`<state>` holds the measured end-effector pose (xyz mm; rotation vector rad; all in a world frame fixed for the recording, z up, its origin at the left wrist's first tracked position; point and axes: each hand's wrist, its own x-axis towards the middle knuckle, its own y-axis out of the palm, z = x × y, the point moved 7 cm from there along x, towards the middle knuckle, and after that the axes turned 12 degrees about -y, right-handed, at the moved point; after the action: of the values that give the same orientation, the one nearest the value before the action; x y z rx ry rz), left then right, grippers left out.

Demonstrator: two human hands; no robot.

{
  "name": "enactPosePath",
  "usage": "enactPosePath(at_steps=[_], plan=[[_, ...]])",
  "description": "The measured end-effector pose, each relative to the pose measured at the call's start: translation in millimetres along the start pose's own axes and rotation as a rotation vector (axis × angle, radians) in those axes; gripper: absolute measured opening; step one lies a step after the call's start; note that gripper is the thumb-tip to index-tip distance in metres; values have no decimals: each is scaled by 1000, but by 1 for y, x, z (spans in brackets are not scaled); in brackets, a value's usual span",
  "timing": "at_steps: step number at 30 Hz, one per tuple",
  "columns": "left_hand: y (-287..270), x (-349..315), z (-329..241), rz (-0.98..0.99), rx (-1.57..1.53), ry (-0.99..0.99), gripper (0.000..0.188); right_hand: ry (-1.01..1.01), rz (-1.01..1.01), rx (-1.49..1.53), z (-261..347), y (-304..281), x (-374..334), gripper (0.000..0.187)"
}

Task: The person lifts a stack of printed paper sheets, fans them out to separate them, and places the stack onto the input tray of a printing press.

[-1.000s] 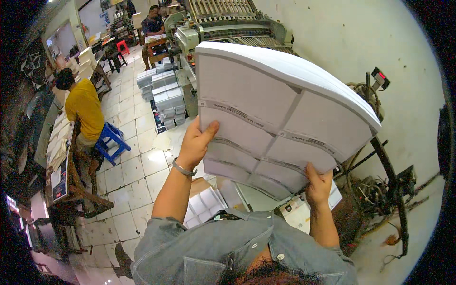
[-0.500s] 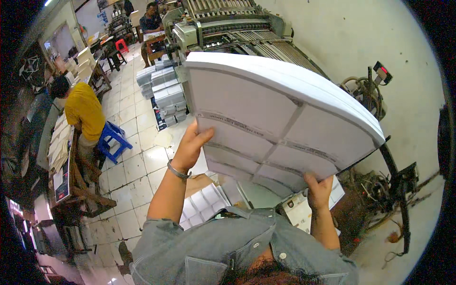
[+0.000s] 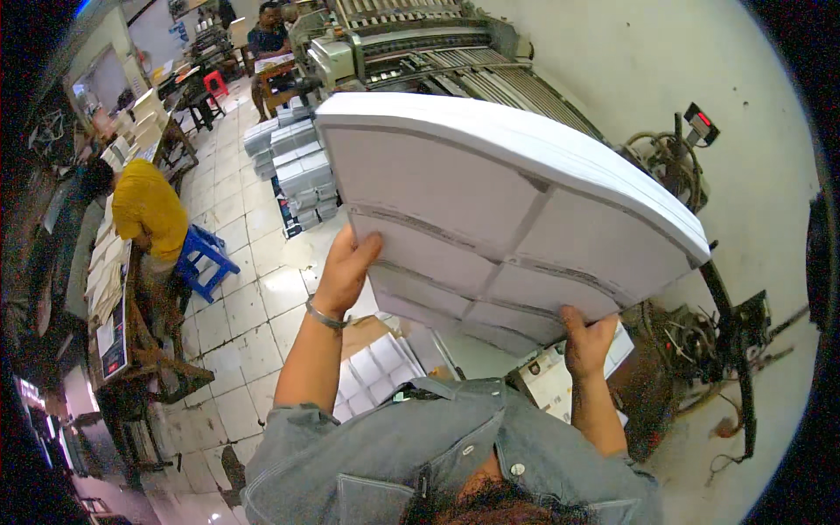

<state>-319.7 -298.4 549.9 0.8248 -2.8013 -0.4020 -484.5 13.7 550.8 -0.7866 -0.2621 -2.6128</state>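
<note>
A thick stack of large printed paper sheets (image 3: 420, 175) is held up in front of me, bowed along its far edge. Grey bands divide the top sheet into panels. My left hand (image 3: 346, 271) grips the stack's left edge, thumb on top and fingers hidden beneath. At the near right edge my right hand (image 3: 586, 341) holds it the same way, its thumb over the paper. A metal bracelet (image 3: 325, 315) circles my left wrist. Below the stack, partly covered by it, lie more sheets with a grid of panels (image 3: 372, 372).
Beyond the stack stands a large machine with slatted rails (image 3: 472, 74). Bundled paper (image 3: 302, 166) is piled on the tiled floor (image 3: 236, 324) to the left. A person in yellow (image 3: 150, 210) works at a bench beside a blue stool (image 3: 206, 262); another person (image 3: 268, 39) sits farther back.
The far left corner of the stack has shifted slightly leftward in the picture, and my left hand with it. Both hands keep their hold. The background has shifted a little to the left.
</note>
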Motion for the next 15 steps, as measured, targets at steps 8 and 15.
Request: enactPosePath(at_steps=[8, 15], plan=[[-4, 1, 4, -164, 206, 14, 38, 60, 142, -80, -8, 12, 7, 43], [-1, 3, 13, -129, 163, 70, 48, 124, 138, 67, -4, 8, 1, 65]])
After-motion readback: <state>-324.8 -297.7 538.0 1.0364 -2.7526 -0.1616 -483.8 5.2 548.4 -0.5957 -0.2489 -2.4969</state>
